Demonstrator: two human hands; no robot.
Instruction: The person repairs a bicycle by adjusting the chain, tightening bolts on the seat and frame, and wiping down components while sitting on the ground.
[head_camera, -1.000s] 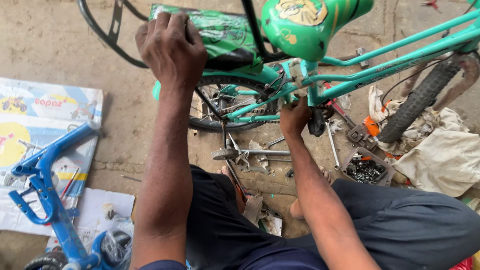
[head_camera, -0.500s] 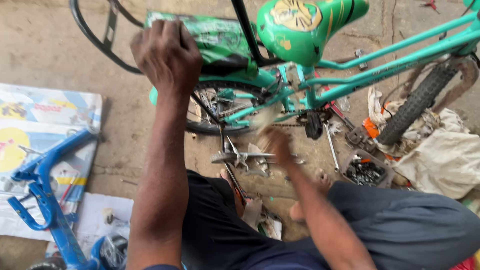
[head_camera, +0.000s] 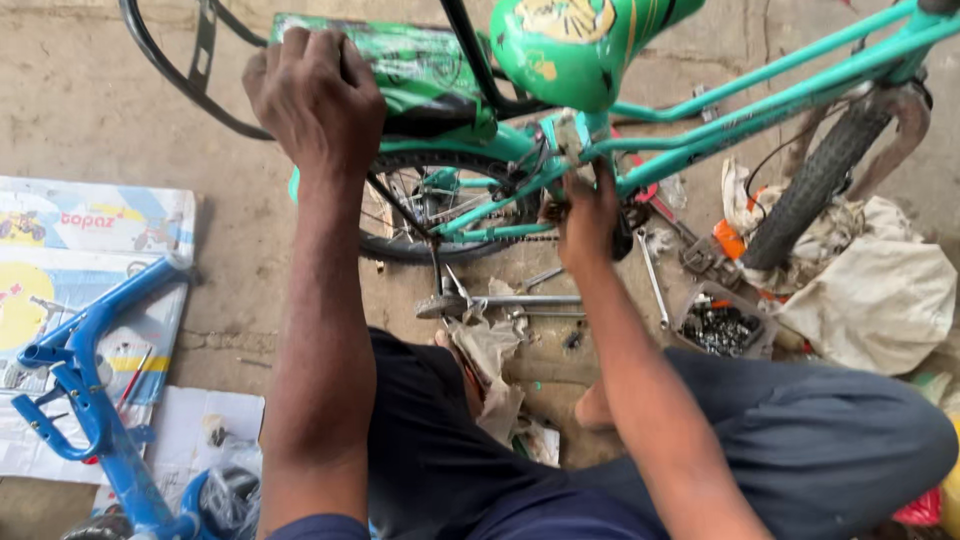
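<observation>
A small teal bicycle frame (head_camera: 760, 105) stands in front of me, with a green saddle (head_camera: 575, 45) and a green rear carrier (head_camera: 420, 60). My left hand (head_camera: 315, 95) rests palm down on the carrier and grips its near edge. My right hand (head_camera: 590, 220) reaches up under the saddle to the frame near the seat post and chain; its fingers are curled there, and what they hold is hidden. The rear wheel (head_camera: 440, 215) sits between my arms.
Tools, among them a cross wrench (head_camera: 500, 300), lie on the concrete by my knees. A small tray of nuts and bolts (head_camera: 720, 325) and crumpled rags (head_camera: 880, 290) are at right. A blue bike frame (head_camera: 85, 390) lies on flat cardboard at left.
My right hand dropped away from the frame toward the tools, then rose back to the frame under the saddle. My left hand stayed on the carrier.
</observation>
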